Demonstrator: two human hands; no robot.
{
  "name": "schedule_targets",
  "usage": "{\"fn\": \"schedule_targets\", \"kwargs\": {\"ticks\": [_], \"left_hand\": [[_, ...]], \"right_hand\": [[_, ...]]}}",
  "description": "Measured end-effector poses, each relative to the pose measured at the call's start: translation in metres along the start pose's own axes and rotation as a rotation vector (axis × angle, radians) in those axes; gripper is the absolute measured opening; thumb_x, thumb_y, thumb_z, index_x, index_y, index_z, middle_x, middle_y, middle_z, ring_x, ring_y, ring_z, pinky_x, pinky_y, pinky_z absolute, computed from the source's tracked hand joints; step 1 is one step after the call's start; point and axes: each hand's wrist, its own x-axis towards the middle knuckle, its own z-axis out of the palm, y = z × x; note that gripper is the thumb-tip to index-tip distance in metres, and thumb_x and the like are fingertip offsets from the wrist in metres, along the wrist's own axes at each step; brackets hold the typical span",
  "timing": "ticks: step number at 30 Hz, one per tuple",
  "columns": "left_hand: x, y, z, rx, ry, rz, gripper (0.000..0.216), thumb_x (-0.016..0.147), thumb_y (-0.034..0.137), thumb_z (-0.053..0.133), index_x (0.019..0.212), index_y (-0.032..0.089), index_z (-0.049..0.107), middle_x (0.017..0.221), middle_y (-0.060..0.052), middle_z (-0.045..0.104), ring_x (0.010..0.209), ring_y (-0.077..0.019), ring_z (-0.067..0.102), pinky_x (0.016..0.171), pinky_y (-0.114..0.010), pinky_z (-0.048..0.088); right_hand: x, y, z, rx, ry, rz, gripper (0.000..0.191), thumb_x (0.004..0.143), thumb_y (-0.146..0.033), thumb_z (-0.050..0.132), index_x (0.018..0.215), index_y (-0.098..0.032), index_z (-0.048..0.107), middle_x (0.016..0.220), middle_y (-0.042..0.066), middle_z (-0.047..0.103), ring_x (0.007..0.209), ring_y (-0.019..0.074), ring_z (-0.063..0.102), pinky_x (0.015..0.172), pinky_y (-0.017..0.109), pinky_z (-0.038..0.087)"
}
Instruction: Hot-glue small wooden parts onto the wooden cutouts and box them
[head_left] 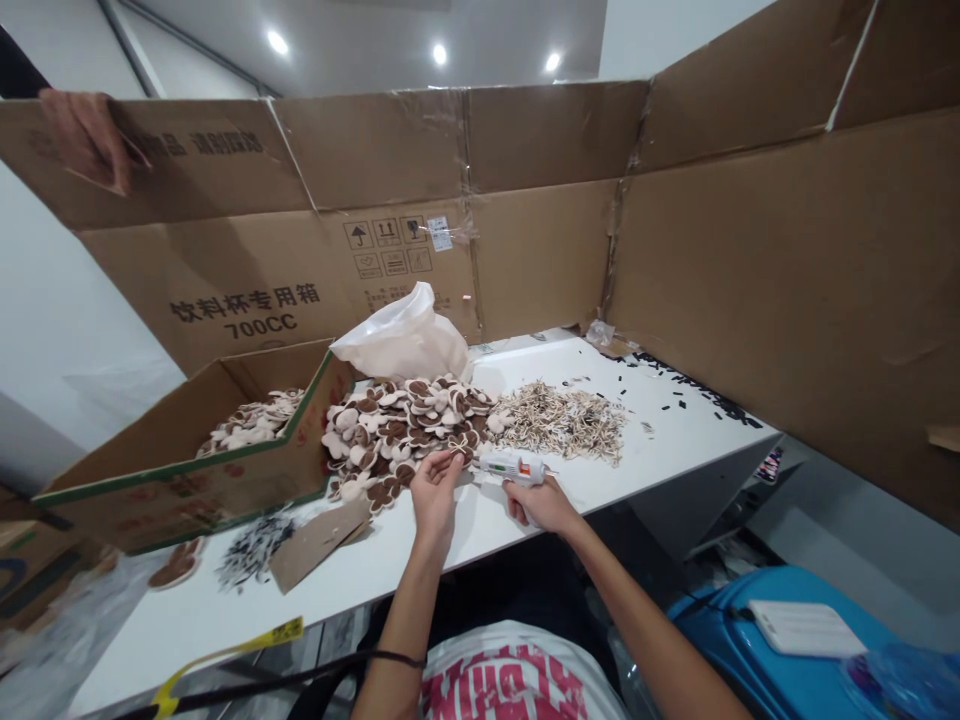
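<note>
My right hand (544,503) is wrapped round the handle of a white hot glue gun (511,464). The gun's nozzle points left, close to a brown and cream fabric piece (466,446) pinched in the fingers of my left hand (435,488). A small pale bow (457,447) shows by my left fingertips; whether it is fixed to the piece I cannot tell. Just beyond that hand lies a heap of similar flower-like fabric pieces (397,425). Behind the glue gun spreads a pile of small beige bows or knotted cords (566,420).
Tall cardboard walls (547,250) border the white table (600,480). An open carton (187,490) with pale pieces stands left, a white bag (409,335) behind the heap. Black bits (697,390) lie far right. Another person's hand (90,135) hangs over the cardboard, upper left.
</note>
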Motion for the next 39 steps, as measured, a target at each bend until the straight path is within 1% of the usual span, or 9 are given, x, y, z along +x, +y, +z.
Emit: {"fn": "schedule_targets", "kwargs": {"ticks": [3, 7, 17, 22, 33, 39], "left_hand": [[-0.0001, -0.0004, -0.0007, 0.007, -0.009, 0.005, 0.046, 0.073, 0.042, 0.092, 0.105, 0.014, 0.074, 0.099, -0.011, 0.079, 0.096, -0.0222, 0.077, 0.092, -0.037, 0.061], [0.0003, -0.0008, -0.0007, 0.003, -0.002, -0.002, 0.047, 0.073, 0.043, 0.092, 0.105, 0.014, 0.074, 0.098, -0.011, 0.078, 0.096, -0.0224, 0.076, 0.092, -0.038, 0.061], [0.0004, 0.0005, 0.0001, 0.006, 0.006, 0.002, 0.047, 0.072, 0.042, 0.093, 0.104, 0.014, 0.075, 0.097, -0.011, 0.078, 0.093, -0.0216, 0.076, 0.089, -0.036, 0.062], [-0.0001, 0.0011, 0.0002, -0.004, -0.001, 0.007, 0.044, 0.073, 0.041, 0.092, 0.104, 0.014, 0.075, 0.097, -0.010, 0.078, 0.094, -0.0213, 0.076, 0.091, -0.037, 0.062], [-0.0004, 0.0023, 0.0006, 0.005, 0.028, -0.010, 0.047, 0.072, 0.042, 0.093, 0.105, 0.014, 0.074, 0.099, -0.010, 0.078, 0.095, -0.0221, 0.077, 0.093, -0.038, 0.062], [0.0013, 0.0002, 0.0009, -0.008, 0.026, -0.003, 0.046, 0.072, 0.041, 0.093, 0.104, 0.014, 0.073, 0.098, -0.011, 0.079, 0.095, -0.0228, 0.078, 0.091, -0.038, 0.063]], "right_hand": [[-0.0011, -0.0029, -0.0001, 0.006, 0.004, 0.005, 0.041, 0.088, -0.030, 0.062, 0.048, -0.021, 0.066, 0.044, 0.001, 0.061, 0.045, 0.0148, 0.060, 0.057, 0.022, 0.051], [-0.0013, -0.0048, -0.0003, 0.000, 0.000, 0.017, 0.040, 0.087, -0.030, 0.060, 0.048, -0.021, 0.066, 0.045, 0.001, 0.061, 0.046, 0.0155, 0.061, 0.058, 0.024, 0.051], [-0.0004, -0.0029, -0.0004, -0.004, -0.002, 0.012, 0.037, 0.085, -0.026, 0.059, 0.049, -0.021, 0.067, 0.046, 0.001, 0.062, 0.045, 0.0155, 0.061, 0.057, 0.025, 0.051], [-0.0006, -0.0032, -0.0001, 0.012, 0.002, 0.015, 0.036, 0.084, -0.025, 0.059, 0.049, -0.021, 0.067, 0.045, 0.001, 0.062, 0.045, 0.0153, 0.061, 0.057, 0.024, 0.051], [-0.0025, -0.0099, -0.0018, 0.002, 0.014, 0.042, 0.036, 0.082, -0.022, 0.059, 0.046, -0.022, 0.064, 0.044, 0.000, 0.060, 0.046, 0.0160, 0.061, 0.057, 0.024, 0.051], [-0.0019, -0.0106, -0.0019, 0.001, 0.019, 0.013, 0.035, 0.081, -0.021, 0.058, 0.047, -0.022, 0.064, 0.044, 0.000, 0.060, 0.046, 0.0162, 0.060, 0.057, 0.026, 0.051]]}}
